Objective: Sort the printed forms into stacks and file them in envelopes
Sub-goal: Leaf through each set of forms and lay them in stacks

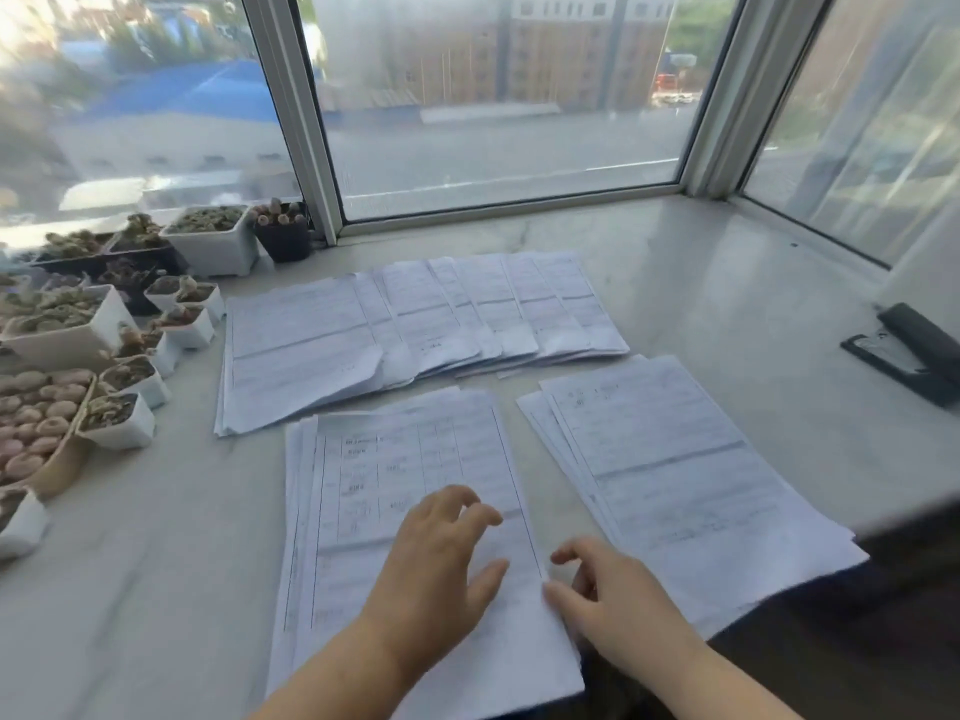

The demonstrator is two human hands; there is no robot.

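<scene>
Printed forms lie in three groups on a pale marble sill [701,283]. A near stack [374,480] with a ruled table lies right in front of me. A second stack [675,459] sits to its right, slightly fanned and overhanging the sill's front edge. A fanned row of forms [415,324] spreads across the back. My left hand [441,558] hovers over or rests lightly on the near stack, fingers spread and loosely bent. My right hand [608,589] touches that stack's right edge with thumb and fingertips; whether it pinches a sheet is unclear. No envelopes are in view.
Several small pots of succulents [124,356] crowd the left side of the sill. A black stapler [914,350] lies at the right. Window glass and frames [306,127] close off the back and the right. The sill's front edge drops off at lower right.
</scene>
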